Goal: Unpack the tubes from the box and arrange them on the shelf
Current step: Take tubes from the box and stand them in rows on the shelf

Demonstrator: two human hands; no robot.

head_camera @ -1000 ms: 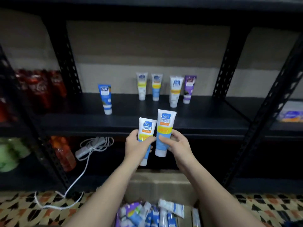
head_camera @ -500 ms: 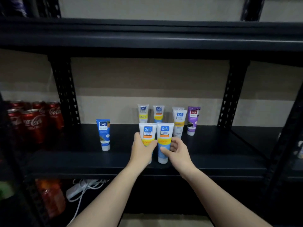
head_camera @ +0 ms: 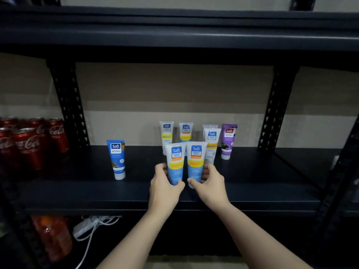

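We see our left hand curled around the lower part of a white, yellow and light-blue plastic tube, thumb at the front near its cap end and fingers wrapped behind it. Our right hand grips a matching white, yellow and light-blue tube the same way, thumb in front and fingers curled around its right side. The two tubes stand upright, side by side and almost touching, between our hands, over the front half of the black metal shelf; we cannot tell whether their caps rest on the board, since our thumbs hide them. Behind them, near the back wall, stand four more tubes: a white tube with a yellow band, a second white tube partly hidden by the ones we hold, a third white and yellow tube just beside our right fingers with another pale tube top showing behind it, and a purple tube at the far right of the row. Well apart to the left, a dark blue tube with a white cap stands alone, cap down. Red cola cans crowd the neighbouring bay on the left. On the level below we make out an orange bottle and a white cable.
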